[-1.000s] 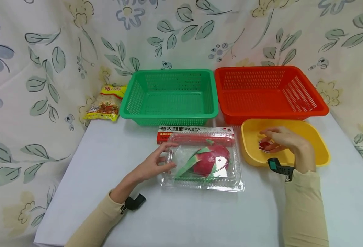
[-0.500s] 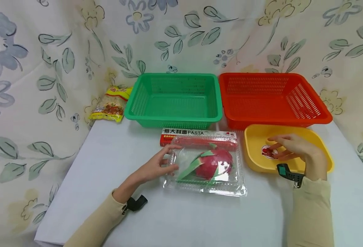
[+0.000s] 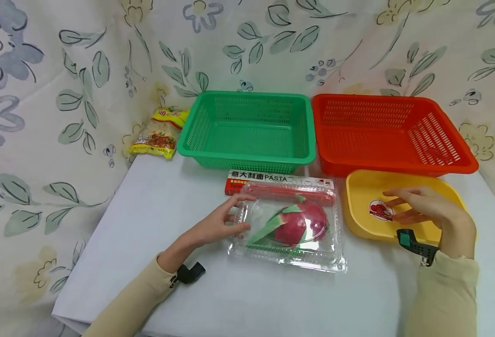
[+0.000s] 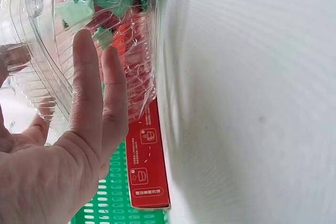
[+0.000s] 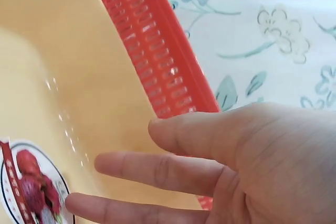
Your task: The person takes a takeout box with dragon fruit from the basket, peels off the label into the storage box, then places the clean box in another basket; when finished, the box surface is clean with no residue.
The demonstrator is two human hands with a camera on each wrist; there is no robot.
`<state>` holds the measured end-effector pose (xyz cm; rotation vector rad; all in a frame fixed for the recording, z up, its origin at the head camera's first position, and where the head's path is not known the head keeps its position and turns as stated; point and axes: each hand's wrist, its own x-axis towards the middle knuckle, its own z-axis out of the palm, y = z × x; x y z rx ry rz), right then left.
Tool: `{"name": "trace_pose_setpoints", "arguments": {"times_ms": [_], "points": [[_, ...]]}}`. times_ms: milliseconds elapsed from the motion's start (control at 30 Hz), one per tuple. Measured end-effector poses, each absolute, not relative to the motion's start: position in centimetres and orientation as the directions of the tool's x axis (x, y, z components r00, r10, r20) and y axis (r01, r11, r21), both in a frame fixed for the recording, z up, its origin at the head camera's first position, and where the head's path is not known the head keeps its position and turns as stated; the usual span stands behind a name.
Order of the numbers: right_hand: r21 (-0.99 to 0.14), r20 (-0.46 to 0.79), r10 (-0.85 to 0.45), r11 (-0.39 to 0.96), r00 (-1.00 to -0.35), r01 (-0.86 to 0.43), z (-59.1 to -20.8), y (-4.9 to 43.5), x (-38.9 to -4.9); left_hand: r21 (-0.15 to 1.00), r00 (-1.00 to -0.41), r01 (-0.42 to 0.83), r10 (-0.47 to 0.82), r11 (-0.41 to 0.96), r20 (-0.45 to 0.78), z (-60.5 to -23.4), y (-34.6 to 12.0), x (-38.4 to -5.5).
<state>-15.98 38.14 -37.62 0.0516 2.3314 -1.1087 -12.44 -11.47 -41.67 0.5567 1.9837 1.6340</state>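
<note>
A clear plastic clamshell box [image 3: 247, 250] stands on the white table, with a pink-red dragon fruit [image 3: 306, 223] with green scales inside. My left hand [image 3: 215, 227] rests at the box's left end; its fingers are spread and fairly straight against the plastic, as the left wrist view shows too. My right hand [image 3: 434, 206] hangs loosely over the yellow basin [image 3: 361, 185], fingers relaxed and nothing held. On the basin's floor is a round sticker [image 5: 37, 182] with a red fruit print, close to those fingertips. Behind the clamshell box lies a red pasta box [image 3: 234, 185], partly hidden.
A green basket [image 3: 247, 161] and a red basket [image 3: 395, 166] stand side by side at the back. Left of the green one leans a yellow food bag [image 3: 156, 140]. A floral curtain [image 3: 272, 47] hangs behind the white table [image 3: 154, 206].
The camera view has shifted slightly, so the scene sits a little further right. Both hands keep about the same places relative to the clamshell box and the basin.
</note>
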Motion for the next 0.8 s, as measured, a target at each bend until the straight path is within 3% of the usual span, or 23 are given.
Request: {"name": "trace_pose_setpoints", "arguments": {"times_ms": [333,533,667,800], "points": [[-0.720,-0.484,-0.244,0.657,-0.840,0.224,-37.5,36.2,-14.8,0.981,-0.782,0.019,0.614,0.196,-0.108,-41.6,-11.5,-11.8],[-0.710,-0.531,-0.221,0.643,-0.818,0.287,-39.2,36.1,-13.6,0.980,-0.760,-0.021,0.633,0.200,-0.146,-41.8,-11.6,-11.1],[-0.664,-0.531,-0.170,0.692,-0.830,0.283,-38.9,36.2,-13.6,0.981,-0.765,-0.027,0.628,0.192,-0.144,-41.6,-11.8,-11.2],[-0.567,-0.466,-0.128,0.803,-0.876,0.184,-38.1,35.2,-13.3,0.980,-0.773,-0.029,0.617,0.199,-0.148,-41.3,-12.0,-11.4]]}}
